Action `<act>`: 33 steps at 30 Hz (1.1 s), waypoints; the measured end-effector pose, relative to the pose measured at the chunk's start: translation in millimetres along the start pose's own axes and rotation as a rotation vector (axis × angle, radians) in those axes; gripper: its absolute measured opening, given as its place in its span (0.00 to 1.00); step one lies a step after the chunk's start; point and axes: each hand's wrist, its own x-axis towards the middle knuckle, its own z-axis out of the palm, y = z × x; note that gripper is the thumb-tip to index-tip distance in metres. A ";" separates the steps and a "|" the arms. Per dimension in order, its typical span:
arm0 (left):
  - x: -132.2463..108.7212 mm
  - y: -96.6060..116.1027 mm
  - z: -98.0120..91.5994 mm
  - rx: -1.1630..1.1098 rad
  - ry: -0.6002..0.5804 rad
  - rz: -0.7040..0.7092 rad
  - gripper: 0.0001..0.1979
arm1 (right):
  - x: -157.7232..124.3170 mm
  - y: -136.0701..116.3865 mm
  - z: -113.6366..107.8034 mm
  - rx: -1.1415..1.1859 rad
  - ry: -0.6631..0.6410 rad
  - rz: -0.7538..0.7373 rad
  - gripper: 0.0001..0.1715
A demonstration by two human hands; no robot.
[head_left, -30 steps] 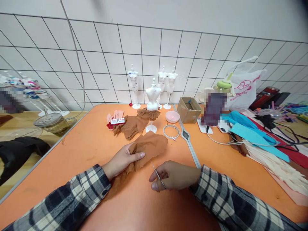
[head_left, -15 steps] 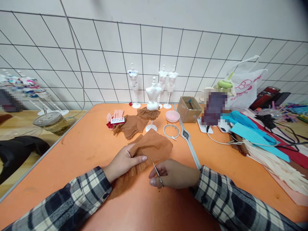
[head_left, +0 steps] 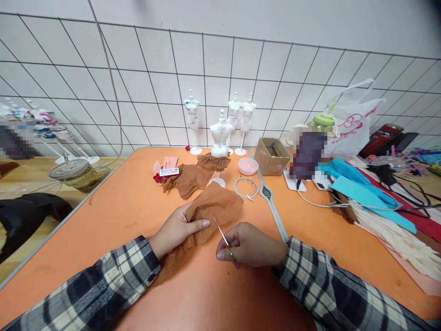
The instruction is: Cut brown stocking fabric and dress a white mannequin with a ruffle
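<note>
My left hand (head_left: 179,230) pinches a thin brown cloth (head_left: 217,207) between thumb and fingers, and part of the cloth hangs down toward my left sleeve. In my right hand (head_left: 251,246) are small metal scissors (head_left: 223,236), their tips pointing up and left close to the cloth's lower right edge. Beyond the cloth stands a small white dress form (head_left: 221,133) with a brown ruffle (head_left: 213,162) around its base. More crumpled brown cloth (head_left: 188,179) lies to its left.
Behind are other small dress forms (head_left: 246,117), a pink bowl (head_left: 247,166), a ring (head_left: 245,187) and a cardboard box (head_left: 272,156). A grey strip (head_left: 274,211) crosses the orange table (head_left: 99,220). Blue fabric (head_left: 372,197), cables and a phone (head_left: 308,155) are at right.
My right hand and the scissors have shifted slightly up and to the right. The brown cloth's right edge has drawn a little to the left.
</note>
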 end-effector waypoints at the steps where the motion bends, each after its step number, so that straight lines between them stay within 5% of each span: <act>1: 0.1 -0.1 0.0 -0.006 -0.003 0.003 0.28 | 0.1 0.5 0.0 0.006 -0.018 0.002 0.17; 9: -2.1 4.3 4.7 -0.033 -0.072 0.011 0.24 | -5.6 -0.8 -1.6 0.070 -0.104 -0.010 0.29; 22: -2.4 6.1 3.7 0.036 -0.044 -0.019 0.25 | 0.4 1.4 -1.0 0.044 -0.058 -0.045 0.20; 33: -0.5 3.8 5.6 0.049 -0.036 0.034 0.25 | -2.2 -1.8 -0.4 0.051 -0.113 -0.023 0.28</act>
